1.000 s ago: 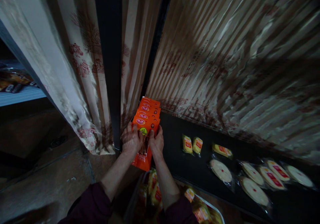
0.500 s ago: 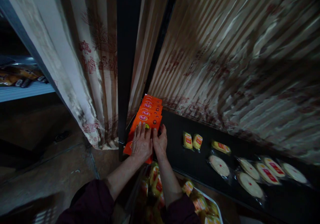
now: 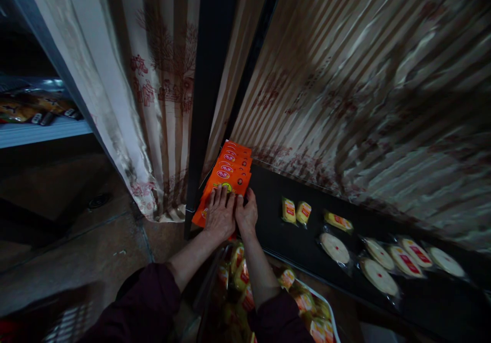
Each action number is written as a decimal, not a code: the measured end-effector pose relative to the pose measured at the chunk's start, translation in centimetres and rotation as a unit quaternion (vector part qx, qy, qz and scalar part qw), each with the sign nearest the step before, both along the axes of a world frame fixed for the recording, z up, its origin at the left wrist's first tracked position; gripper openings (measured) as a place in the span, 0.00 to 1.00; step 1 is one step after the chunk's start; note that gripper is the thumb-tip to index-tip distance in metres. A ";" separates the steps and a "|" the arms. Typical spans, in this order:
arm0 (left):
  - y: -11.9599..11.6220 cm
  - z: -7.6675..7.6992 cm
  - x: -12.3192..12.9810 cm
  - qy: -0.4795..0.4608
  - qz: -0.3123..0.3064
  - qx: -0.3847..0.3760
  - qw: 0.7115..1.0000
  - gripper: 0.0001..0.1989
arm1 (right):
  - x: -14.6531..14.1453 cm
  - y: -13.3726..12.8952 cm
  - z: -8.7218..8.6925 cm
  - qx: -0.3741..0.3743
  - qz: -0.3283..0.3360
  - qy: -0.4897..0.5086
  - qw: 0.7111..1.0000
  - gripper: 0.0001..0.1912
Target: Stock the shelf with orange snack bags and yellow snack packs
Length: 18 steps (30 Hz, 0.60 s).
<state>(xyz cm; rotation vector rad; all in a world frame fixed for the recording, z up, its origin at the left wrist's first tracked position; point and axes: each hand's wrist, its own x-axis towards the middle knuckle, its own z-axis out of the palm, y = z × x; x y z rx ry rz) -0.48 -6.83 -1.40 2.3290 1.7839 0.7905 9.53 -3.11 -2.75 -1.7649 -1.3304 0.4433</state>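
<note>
Several flat orange packets (image 3: 230, 174) lie overlapped in a row at the left end of a black shelf (image 3: 268, 225), their printed tops fanned toward the curtain. My left hand (image 3: 220, 214) rests flat on the nearest packet, fingers stretched out. Beside it, my right hand (image 3: 246, 212) lies along the packets' right edge, fingers extended and touching that edge. Neither hand grasps anything. Part of the front packet is covered by my left hand.
Small yellow wrapped cakes (image 3: 289, 210) and round pale wrapped cakes (image 3: 335, 248) lie farther right. Below the shelf stands a white-rimmed bin (image 3: 333, 315) of yellow packs. A dark post (image 3: 210, 77) and striped curtains (image 3: 326, 77) stand behind. Another shelf (image 3: 46, 131) is at left.
The view has shifted slightly. Both hands stay on the orange packets; my left hand's fingers are still flat, and the packets keep their fanned row.
</note>
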 end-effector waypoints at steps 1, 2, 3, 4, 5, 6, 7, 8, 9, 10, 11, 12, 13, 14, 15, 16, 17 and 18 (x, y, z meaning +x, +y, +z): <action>0.1 -0.1 0.0 -0.001 0.000 0.000 1.000 0.28 | -0.1 0.1 0.1 -0.003 0.001 -0.003 1.000 0.31; 0.1 -0.2 0.0 -0.001 0.000 -0.001 1.000 0.27 | -0.2 0.1 0.2 -0.007 0.001 -0.006 1.000 0.31; 0.1 -0.2 0.0 -0.001 0.002 -0.001 1.000 0.27 | -0.2 0.1 0.3 -0.013 0.000 -0.007 1.000 0.31; 0.2 -0.3 0.1 -0.001 0.004 -0.001 1.000 0.27 | -0.3 0.1 0.4 -0.019 0.000 -0.005 1.000 0.31; 0.2 -0.4 0.1 0.000 0.006 -0.001 1.000 0.27 | -0.3 0.0 0.5 -0.023 0.003 0.000 1.000 0.32; 0.2 -0.4 0.2 0.000 0.008 -0.001 1.000 0.27 | -0.3 -0.2 0.6 -0.023 0.005 0.007 1.000 0.32; 0.2 -0.3 0.2 0.001 0.010 0.001 1.000 0.27 | -0.3 -0.4 0.7 -0.021 0.006 0.016 1.000 0.33; 0.2 -0.2 0.2 0.001 0.012 0.003 1.000 0.26 | -0.2 -0.7 0.7 -0.016 0.008 0.023 1.000 0.33; 0.2 -0.1 0.2 0.001 0.015 0.005 1.000 0.25 | -0.2 -1.0 0.7 -0.010 0.009 0.028 1.000 0.34; 0.2 0.0 0.2 0.000 0.017 0.008 1.000 0.25 | -0.2 -1.4 0.7 -0.004 0.010 0.030 0.999 0.34; 0.2 0.2 0.1 0.000 0.020 0.010 1.000 0.24 | -0.1 -1.8 0.7 -0.001 0.011 0.031 0.999 0.33; 0.2 0.4 0.1 0.000 0.021 0.011 1.000 0.24 | -0.1 -2.1 0.6 0.001 0.011 0.030 0.999 0.33; 0.1 0.5 0.0 0.000 0.022 0.011 1.000 0.23 | -0.1 -2.5 0.6 0.002 0.013 0.027 1.000 0.32; 0.1 0.7 -0.1 0.000 0.023 0.009 1.000 0.23 | -0.1 -2.8 0.5 0.005 0.015 0.024 1.000 0.32; 0.1 0.8 -0.1 -0.001 0.024 0.007 1.000 0.23 | 0.0 -3.1 0.4 0.007 0.016 0.018 1.000 0.32; 0.0 0.9 -0.1 -0.002 0.025 0.004 1.000 0.23 | 0.0 -3.3 0.4 0.010 0.017 0.012 1.000 0.32; -0.1 1.0 -0.2 -0.003 0.025 0.002 1.000 0.23 | 0.1 -3.5 0.3 0.013 0.019 0.006 1.000 0.31; -0.1 1.1 -0.2 -0.004 0.024 0.000 1.000 0.23 | 0.1 -3.7 0.2 0.015 0.022 -0.001 1.000 0.30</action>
